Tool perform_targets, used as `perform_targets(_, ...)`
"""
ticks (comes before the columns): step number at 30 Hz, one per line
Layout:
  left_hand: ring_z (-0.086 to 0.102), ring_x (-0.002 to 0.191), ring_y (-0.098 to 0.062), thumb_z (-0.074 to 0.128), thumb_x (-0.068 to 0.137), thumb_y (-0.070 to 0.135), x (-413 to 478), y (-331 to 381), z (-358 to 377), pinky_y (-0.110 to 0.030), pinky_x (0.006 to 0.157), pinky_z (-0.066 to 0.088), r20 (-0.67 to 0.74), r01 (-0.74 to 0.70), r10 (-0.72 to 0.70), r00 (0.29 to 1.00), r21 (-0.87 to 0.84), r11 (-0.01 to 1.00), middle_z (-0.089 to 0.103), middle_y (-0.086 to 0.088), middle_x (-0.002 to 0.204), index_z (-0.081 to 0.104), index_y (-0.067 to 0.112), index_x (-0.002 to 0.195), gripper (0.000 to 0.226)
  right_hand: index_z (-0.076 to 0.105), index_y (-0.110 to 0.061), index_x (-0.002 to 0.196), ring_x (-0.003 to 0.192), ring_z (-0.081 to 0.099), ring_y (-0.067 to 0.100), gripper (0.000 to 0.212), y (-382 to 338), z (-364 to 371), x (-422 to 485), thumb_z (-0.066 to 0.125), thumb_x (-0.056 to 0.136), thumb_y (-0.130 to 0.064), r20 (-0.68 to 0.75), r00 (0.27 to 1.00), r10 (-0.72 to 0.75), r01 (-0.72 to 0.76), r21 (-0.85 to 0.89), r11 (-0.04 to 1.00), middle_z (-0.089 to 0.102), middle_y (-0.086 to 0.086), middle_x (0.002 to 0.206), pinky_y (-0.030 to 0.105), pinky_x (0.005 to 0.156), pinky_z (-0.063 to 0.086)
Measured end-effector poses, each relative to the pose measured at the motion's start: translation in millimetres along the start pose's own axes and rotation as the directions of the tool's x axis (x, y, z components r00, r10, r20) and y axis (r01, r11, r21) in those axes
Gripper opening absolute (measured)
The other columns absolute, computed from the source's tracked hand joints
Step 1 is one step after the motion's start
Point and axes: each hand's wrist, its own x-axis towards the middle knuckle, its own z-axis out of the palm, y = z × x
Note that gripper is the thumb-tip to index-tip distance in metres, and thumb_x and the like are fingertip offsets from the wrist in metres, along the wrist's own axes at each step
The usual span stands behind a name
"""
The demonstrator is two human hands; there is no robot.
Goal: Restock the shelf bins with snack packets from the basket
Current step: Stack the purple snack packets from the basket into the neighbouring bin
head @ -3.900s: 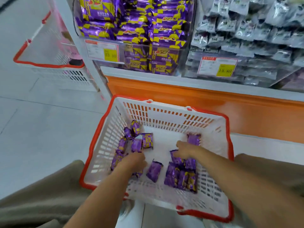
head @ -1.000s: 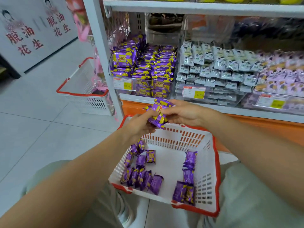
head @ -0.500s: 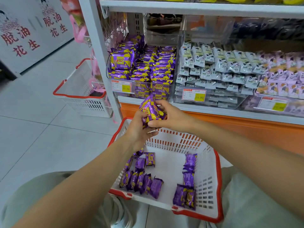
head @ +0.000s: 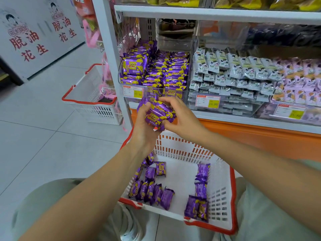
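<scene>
**Left hand (head: 145, 126) and right hand (head: 180, 117) bring a bundle up to the bin**

Both hands grip 1 bundle of purple packets (head: 158, 113) at frame centre, fingers curled round it. 1 second ago it sat lower, just over the basket (head: 232, 197). Now it is level with the front of the purple bin (head: 152, 89), so the drop into the bin looks close.

Counted:
- at least 3 packets in the bundle
- about 13 loose packets (head: 151, 192) in the basket at lower centre
- 2 baskets, with the second basket (head: 86, 101) at left
- 3 price tags (head: 132, 92)

Heaped purple bin (head: 152, 88): free room above packets (head: 157, 71), below upper shelf (head: 208, 13).
</scene>
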Motion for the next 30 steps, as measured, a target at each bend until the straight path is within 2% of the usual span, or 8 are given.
perform_targets(4,0.065,0.08,-0.017,0.052,0.092,0.018,3.7,4.1,-4.1,-0.034,0.075,0.055,-0.062,-0.049,0.047,0.997,-0.031,0.998,0.068,-0.005,0.087,0.06,0.011,0.101,0.015,0.039,-0.017,0.141,0.126,0.044,0.012,0.066,1.0,-5.4,0.0,0.064,0.081,-0.004,-0.032,0.999,0.022,-0.022,0.005,1.0,0.049,0.004,0.135,0.021,0.102,0.035)
perform_targets(6,0.064,0.079,-0.017,0.047,0.091,0.015,3.5,3.0,-4.3,-0.029,0.072,0.055,-0.044,-0.053,0.051,0.998,-0.051,0.997,0.068,-0.005,0.086,0.058,0.009,0.101,0.016,0.037,-0.018,0.142,0.129,0.043,0.012,0.069,0.2,-5.5,-1.3,0.064,0.081,-0.003,-0.009,1.0,0.019,-0.019,0.006,1.0,0.049,0.004,0.135,0.022,0.102,0.035)
perform_targets(13,0.059,0.091,-0.024,0.041,0.089,0.018,5.1,0.0,-4.4,-0.033,0.081,0.049,-0.027,-0.042,0.04,0.999,-0.084,0.996,0.062,-0.015,0.105,0.057,0.003,0.115,0.034,0.038,-0.014,0.143,0.126,0.041,0.015,0.07,-1.0,2.5,-4.2,0.061,0.078,-0.001,-0.003,1.0,-0.023,0.023,-0.01,1.0,0.046,-0.005,0.128,0.023,0.102,0.036)
perform_targets(17,0.066,0.076,-0.017,0.042,0.096,0.02,5.5,-2.0,-0.6,-0.026,0.071,0.053,-0.012,-0.038,0.037,0.999,-0.04,0.998,0.069,-0.007,0.085,0.064,0.007,0.096,0.025,0.038,-0.007,0.143,0.126,0.039,0.022,0.067,-1.6,10.5,-5.7,0.055,0.079,-0.004,0.025,0.997,-0.077,0.078,-0.041,0.996,0.047,0.008,0.134,0.029,0.105,0.033)
perform_targets(20,0.066,0.074,-0.015,0.045,0.099,0.022,7.9,-5.0,-2.3,-0.025,0.066,0.055,-0.082,-0.024,0.022,0.996,-0.024,0.999,0.068,-0.005,0.083,0.062,0.01,0.098,0.021,0.036,-0.006,0.144,0.125,0.039,0.024,0.068,-2.8,14.2,-6.1,0.049,0.077,-0.012,0.066,0.993,-0.095,0.1,-0.066,0.993,0.047,0.011,0.136,0.032,0.105,0.033)
perform_targets(22,0.066,0.07,-0.014,0.044,0.1,0.023,9.7,-4.4,-4.2,-0.024,0.06,0.055,-0.123,-0.006,0.004,0.992,-0.012,1.0,0.068,-0.005,0.081,0.062,0.011,0.097,0.022,0.034,-0.006,0.145,0.126,0.038,0.025,0.071,-4.5,13.4,-5.0,0.053,0.077,-0.015,0.082,0.993,-0.087,0.092,-0.061,0.994,0.046,0.011,0.138,0.034,0.106,0.032)
perform_targets(27,0.07,0.071,-0.016,0.045,0.1,0.027,10.6,4.7,0.0,-0.025,0.058,0.055,-0.146,0.057,-0.062,0.987,-0.042,0.997,0.071,-0.008,0.085,0.064,0.01,0.098,0.026,0.03,-0.008,0.147,0.129,0.037,0.023,0.092,-8.0,10.3,3.2,0.083,0.074,-0.027,0.104,0.992,-0.068,0.078,-0.1,0.992,0.045,0.009,0.142,0.033,0.107,0.029)
perform_targets(30,0.069,0.068,-0.016,0.048,0.099,0.025,11.4,14.2,3.3,-0.026,0.059,0.056,-0.157,0.046,-0.051,0.986,-0.041,0.998,0.071,-0.007,0.082,0.064,0.01,0.097,0.021,0.037,-0.012,0.142,0.127,0.045,0.021,0.083,-10.2,5.8,14.5,0.083,0.074,-0.025,0.065,0.996,-0.057,0.063,-0.092,0.994,0.05,0.005,0.138,0.033,0.104,0.036)
